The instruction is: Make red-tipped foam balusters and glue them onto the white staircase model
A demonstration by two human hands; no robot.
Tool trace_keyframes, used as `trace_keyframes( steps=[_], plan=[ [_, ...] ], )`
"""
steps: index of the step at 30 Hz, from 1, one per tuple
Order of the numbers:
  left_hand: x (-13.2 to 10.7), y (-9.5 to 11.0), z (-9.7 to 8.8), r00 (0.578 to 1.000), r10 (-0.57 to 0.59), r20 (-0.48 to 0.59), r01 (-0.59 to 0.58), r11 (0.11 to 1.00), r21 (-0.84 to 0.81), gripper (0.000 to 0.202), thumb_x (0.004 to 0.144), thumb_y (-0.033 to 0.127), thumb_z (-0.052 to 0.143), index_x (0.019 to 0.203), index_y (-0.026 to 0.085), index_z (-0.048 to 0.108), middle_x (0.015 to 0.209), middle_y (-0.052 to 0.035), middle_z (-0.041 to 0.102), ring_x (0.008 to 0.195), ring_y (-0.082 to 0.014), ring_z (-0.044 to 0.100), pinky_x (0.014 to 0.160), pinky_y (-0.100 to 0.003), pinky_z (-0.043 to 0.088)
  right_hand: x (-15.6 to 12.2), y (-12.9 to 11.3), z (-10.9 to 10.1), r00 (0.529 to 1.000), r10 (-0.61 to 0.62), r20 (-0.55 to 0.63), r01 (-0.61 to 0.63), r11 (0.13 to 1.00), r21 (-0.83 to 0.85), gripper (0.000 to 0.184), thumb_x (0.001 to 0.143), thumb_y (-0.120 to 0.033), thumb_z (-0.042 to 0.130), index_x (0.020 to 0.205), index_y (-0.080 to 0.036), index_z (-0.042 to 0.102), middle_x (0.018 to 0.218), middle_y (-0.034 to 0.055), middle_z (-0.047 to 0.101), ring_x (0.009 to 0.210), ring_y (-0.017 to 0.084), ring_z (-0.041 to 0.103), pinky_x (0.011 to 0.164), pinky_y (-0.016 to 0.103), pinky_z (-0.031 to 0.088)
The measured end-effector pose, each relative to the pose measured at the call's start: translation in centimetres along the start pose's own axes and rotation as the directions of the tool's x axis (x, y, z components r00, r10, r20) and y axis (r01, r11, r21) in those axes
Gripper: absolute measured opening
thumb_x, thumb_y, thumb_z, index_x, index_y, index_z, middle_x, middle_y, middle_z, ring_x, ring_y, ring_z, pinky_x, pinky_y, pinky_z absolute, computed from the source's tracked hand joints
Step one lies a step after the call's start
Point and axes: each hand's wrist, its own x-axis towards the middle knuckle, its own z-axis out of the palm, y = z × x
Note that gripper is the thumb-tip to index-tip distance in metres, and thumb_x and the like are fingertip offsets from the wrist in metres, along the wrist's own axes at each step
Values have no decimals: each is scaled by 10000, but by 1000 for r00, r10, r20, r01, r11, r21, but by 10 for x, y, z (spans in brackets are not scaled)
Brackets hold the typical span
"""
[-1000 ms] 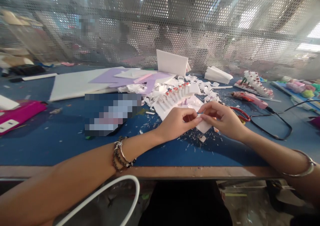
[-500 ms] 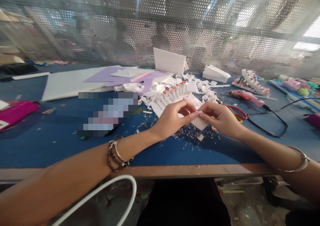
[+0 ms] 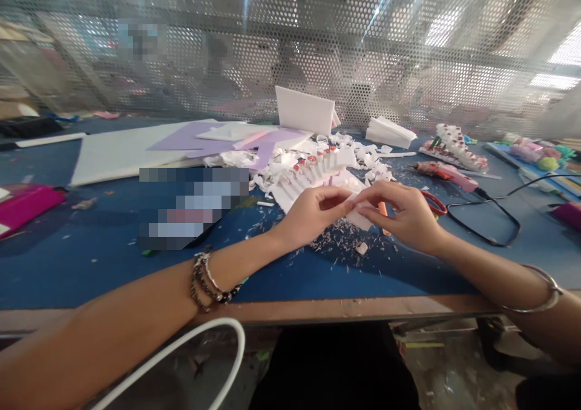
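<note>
Over the blue table, my left hand (image 3: 308, 216) and my right hand (image 3: 406, 213) meet fingertip to fingertip. Between them they pinch a small white piece (image 3: 360, 219) that looks like thin foam or paper; the fingers hide part of it. Just behind the hands lies a row of white strips topped with red bits (image 3: 315, 168). An orange stick-like thing (image 3: 384, 219) shows beside the right fingers. Red-handled scissors (image 3: 434, 203) are partly hidden behind my right hand. White crumbs (image 3: 336, 240) are strewn beneath.
White scraps (image 3: 363, 152) are heaped behind the hands. White and lilac sheets (image 3: 177, 137) lie back left, near a blurred-out flat object (image 3: 195, 207). A pink glue gun (image 3: 449, 175) with a black cord (image 3: 503, 201) rests right. A perforated metal screen (image 3: 318, 40) borders the far side.
My right fingers have shifted slightly up and over the white piece, which now sits at a different tilt. More of the orange thing beside them shows. The view has moved slightly.
</note>
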Motion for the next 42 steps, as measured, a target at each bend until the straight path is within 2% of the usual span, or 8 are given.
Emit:
trace_keyframes(
  steps=[5, 12, 18, 22, 30, 38, 42],
  plan=[
    [0, -2, -2, 999, -27, -37, 29, 997, 70, 209, 801, 328, 546, 849, 146, 638, 731, -9, 607, 679, -96, 546, 657, -219, 432, 1, -1, -3, 998, -60, -11, 58, 995, -83, 159, 813, -206, 518, 931, -185, 622, 802, 14, 611, 685, 83, 528, 661, 226, 439],
    [0, -3, -2, 999, -35, -25, 37, 994, 104, 221, 821, 343, 508, 793, 154, 620, 670, 7, 559, 636, -94, 511, 620, -223, 400, -1, 0, -3, 987, -162, -14, 158, 975, -158, 182, 832, -186, 496, 961, -182, 623, 873, 43, 616, 785, 108, 569, 710, 240, 464],
    [1, -4, -1, 1000, -29, -5, 30, 991, 131, 230, 846, 336, 454, 807, 157, 593, 655, 11, 524, 625, -99, 493, 613, -230, 385, 0, 4, -2, 972, -232, -47, 217, 953, -212, 157, 836, -191, 503, 920, -168, 634, 820, 47, 621, 760, 110, 579, 688, 242, 482],
    [1, -3, -1, 1000, -29, 3, 28, 982, 184, 253, 859, 322, 429, 753, 147, 577, 652, 11, 511, 614, -96, 483, 606, -227, 376, 1, 8, -1, 961, -270, -62, 249, 941, -228, 137, 829, -178, 515, 878, -161, 642, 798, 44, 622, 758, 106, 581, 678, 227, 481],
    [-1, 2, 2, 999, 48, 13, -50, 958, 283, 257, 858, 290, 446, 704, 139, 586, 656, 2, 527, 632, -96, 493, 593, -210, 379, 1, 8, -1, 972, -235, -28, 222, 947, -232, 109, 838, -183, 503, 842, -152, 607, 777, 37, 602, 746, 105, 549, 685, 231, 452],
    [-3, 2, 3, 983, 182, 24, -176, 897, 405, 232, 866, 256, 445, 728, 146, 595, 686, -5, 542, 683, -105, 520, 638, -217, 404, 0, 9, 0, 995, -97, -24, 89, 970, -228, 118, 832, -257, 516, 784, -156, 555, 713, 7, 563, 643, 80, 500, 595, 203, 393],
    [-3, -1, 3, 971, 238, 30, -224, 858, 462, 205, 838, 305, 509, 755, 152, 617, 719, -14, 565, 698, -115, 522, 654, -229, 408, 1, 7, 1, 999, -16, -37, 8, 978, -208, 129, 812, -275, 535, 761, -158, 526, 667, -12, 556, 579, 63, 480, 551, 190, 376]
  ],
)
